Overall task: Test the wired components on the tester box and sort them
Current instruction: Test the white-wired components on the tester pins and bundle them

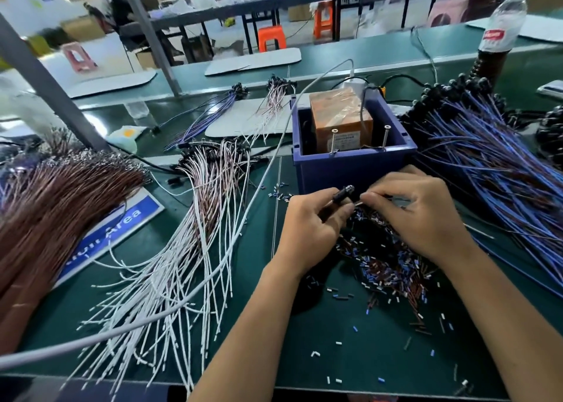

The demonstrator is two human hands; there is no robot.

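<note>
The tester box [353, 161] is a blue open bin holding an orange block [341, 121] with two upright screws at its front. Just in front of the bin, my left hand [310, 222] grips a small black wired component [342, 194] with a shiny tip. My right hand [417, 209] pinches the component's wire ends beside it. Under both hands lies a heap of blue, white and brown wire clippings [387, 261].
A fan of white-wired components [189, 249] lies to the left, and a brown-wired bundle [54, 206] lies at the far left over a blue sign [122, 222]. Blue-wired components [493, 164] are piled at the right. A grey cable [213, 279] crosses the mat. A bottle [499, 27] stands behind.
</note>
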